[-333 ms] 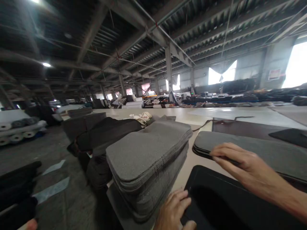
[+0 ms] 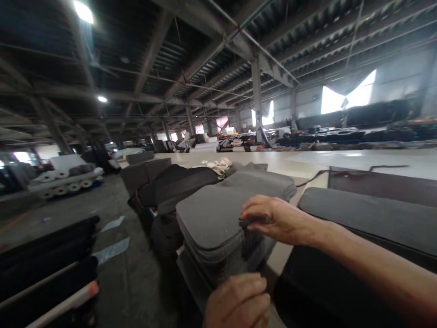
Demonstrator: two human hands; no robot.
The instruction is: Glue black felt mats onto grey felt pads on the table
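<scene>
Right hand (image 2: 261, 216) has swung from the flat pile (image 2: 372, 214) to the edge of the tall grey stack (image 2: 213, 209), pinching what looks like a dark piece (image 2: 256, 220); left hand (image 2: 237, 300) curls nearby, grip unclear. Black sheet (image 2: 317, 282) lies rightward.

Right hand (image 2: 269, 216) pinched, forearm (image 2: 355, 250) outstretched; left hand (image 2: 237, 303) curled, lower.

So the counter (image 2: 285, 160) was a long, pale cream thing, kinda shiny toward the back. A tall stack of grey pieces (image 2: 211, 207) with rounded corners sat near its left edge. Just right of that was a black piece (image 2: 317, 280), then a second grey stack (image 2: 362, 209). Behind those lay a dark brownish sheet (image 2: 382, 184), a thin dark cord (image 2: 317, 175) and some bunched beige cloth (image 2: 222, 166).
</scene>
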